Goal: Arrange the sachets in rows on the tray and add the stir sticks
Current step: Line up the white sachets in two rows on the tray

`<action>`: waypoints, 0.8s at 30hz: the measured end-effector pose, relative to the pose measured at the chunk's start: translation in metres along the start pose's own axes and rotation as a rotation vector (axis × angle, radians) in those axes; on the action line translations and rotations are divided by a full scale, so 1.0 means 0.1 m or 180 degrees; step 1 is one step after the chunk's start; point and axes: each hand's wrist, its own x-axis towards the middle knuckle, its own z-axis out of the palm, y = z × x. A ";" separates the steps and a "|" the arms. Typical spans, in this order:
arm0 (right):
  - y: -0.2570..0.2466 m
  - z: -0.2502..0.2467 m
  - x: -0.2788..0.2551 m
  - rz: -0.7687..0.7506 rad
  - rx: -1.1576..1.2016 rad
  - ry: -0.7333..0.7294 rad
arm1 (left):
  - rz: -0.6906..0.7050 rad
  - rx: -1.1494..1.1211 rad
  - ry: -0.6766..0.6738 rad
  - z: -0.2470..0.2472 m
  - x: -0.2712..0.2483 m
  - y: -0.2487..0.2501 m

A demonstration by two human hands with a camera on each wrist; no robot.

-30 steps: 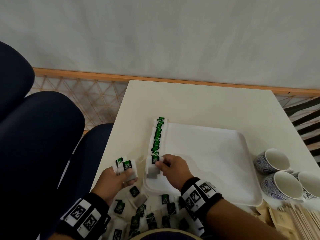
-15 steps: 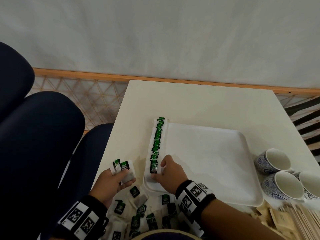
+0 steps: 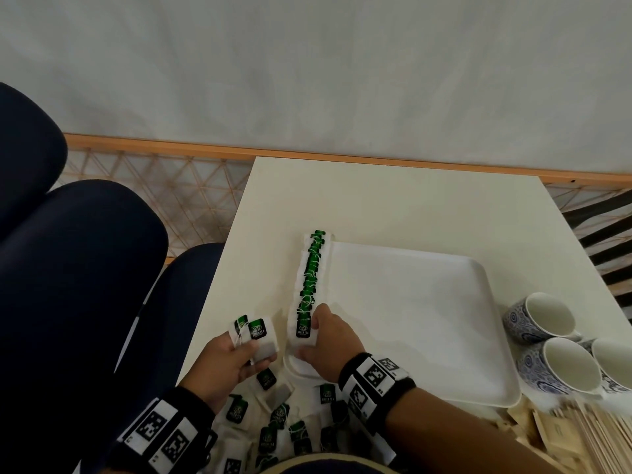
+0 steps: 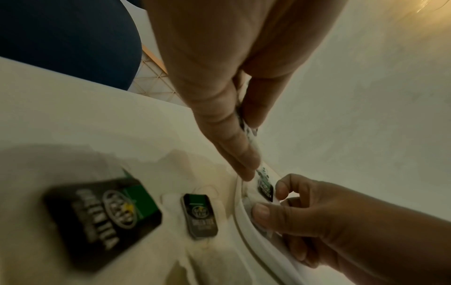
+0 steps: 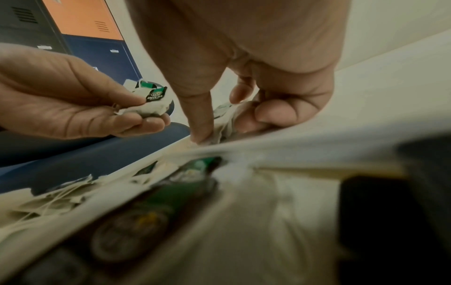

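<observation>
A white tray (image 3: 427,323) lies on the table. A row of green-labelled tea sachets (image 3: 310,275) stands along its left edge. My right hand (image 3: 309,342) pinches the nearest sachet (image 3: 303,331) at the near end of that row, thumb below and fingers curled beside it; the left wrist view shows the same sachet (image 4: 265,190) in the pinch. Just left of the tray, my left hand (image 3: 253,354) grips a few sachets (image 3: 257,334), also in the right wrist view (image 5: 152,100). Loose sachets (image 3: 273,415) are heaped at the table's near edge. Wooden stir sticks (image 3: 591,436) lie at the bottom right.
Three blue-patterned cups (image 3: 547,336) stand right of the tray. Dark blue chairs (image 3: 85,285) are close on the left of the table (image 3: 393,200). The far half of the table and most of the tray floor are bare.
My right hand has pushed its sachet away from the tray's near corner and up against the end of the row. The left hand has hardly moved.
</observation>
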 end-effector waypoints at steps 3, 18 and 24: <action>-0.01 -0.03 -0.02 -0.0128 0.0124 0.0156 | 0.0050 0.0063 -0.0016 0.00 -0.01 0.00; 0.09 -0.13 -0.05 -0.0479 0.0332 0.0078 | 0.0356 0.0389 0.0435 0.03 0.05 0.00; 0.10 -0.07 -0.08 -0.0037 0.0142 -0.0290 | 0.0461 0.0783 0.0581 -0.11 0.12 -0.08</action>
